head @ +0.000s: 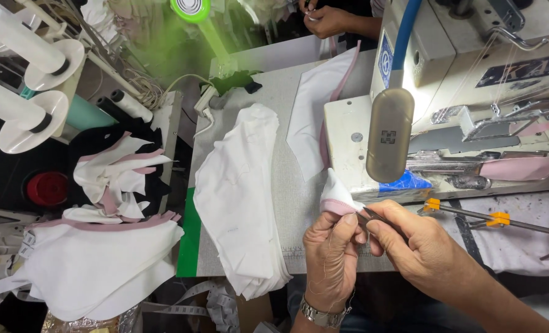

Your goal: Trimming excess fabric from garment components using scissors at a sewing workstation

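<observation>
Filling the right side of the view, the sewing machine (471,80) stands on the grey table (274,111), with a bronze oval lamp head (390,135) hanging in front of it. Left of the machine lies a stack of white fabric pieces (240,197), and further left, off the table, a heap of white pieces with pink edging (102,259) sits below two white thread cones (22,74). Another person's hand (327,18) shows at the top edge, well apart from the work.

Down at the table's front edge, the left hand (333,259) pinches a small white fabric piece with a pink band (337,197), thumb and fingers closed on the pink edge, so its grip is shut on the cloth. The right hand (422,246) is closed around a small dark metal tool (373,219), probably a thread snip, whose tip touches the piece just beside the pink band.

By its look the piece is very light, soft and limp: it will droop and fold wherever it is unsupported. The pink band looks doubled and a little firmer, so that is likely the best place to hold it, close to the tool's tip, keeping the cloth taut there. It is not fragile, though a careless tool tip could nick the thin fabric.
</observation>
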